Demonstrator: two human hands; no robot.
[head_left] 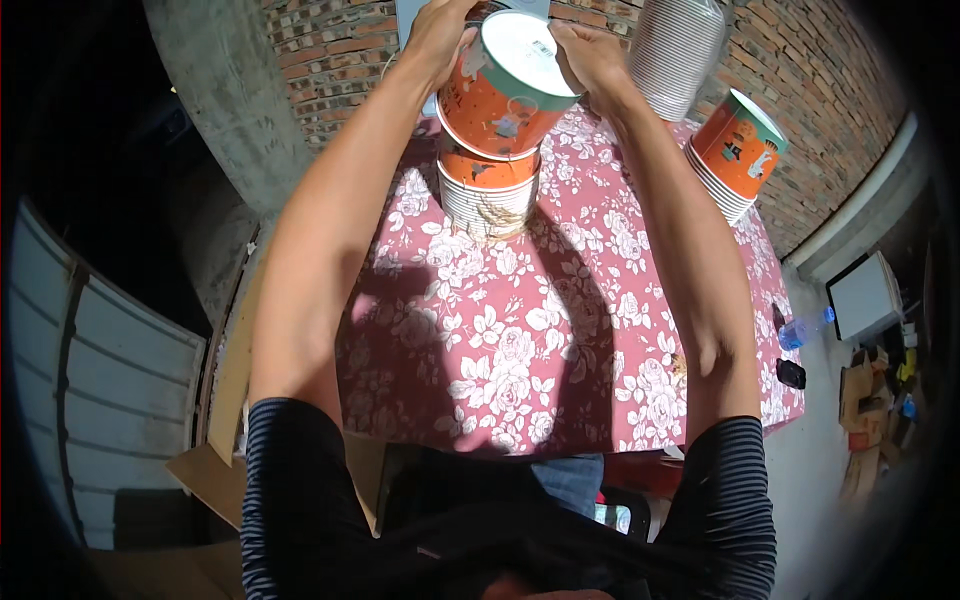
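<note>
Out at the far side of the table, my left hand (440,45) is closed around the left side of an orange paper bucket (505,110) with a green band. My right hand (592,60) grips the bucket's right side near its base. The bucket is upside down and tilted, its white bottom facing up toward me. Directly below it stands a stack of upside-down buckets (488,205) with several white rims showing. The held bucket overlaps the stack's top in view; whether they touch I cannot tell. Fingers behind the bucket are partly hidden.
To the right stands another bucket stack (740,145); behind it rises a tall sleeve of stacked pale lids or cups (675,60). A flowered red tablecloth (510,340) covers the table. A plastic bottle (805,328) and a small black object (791,374) lie at the right edge. Brick wall (330,65) borders the back.
</note>
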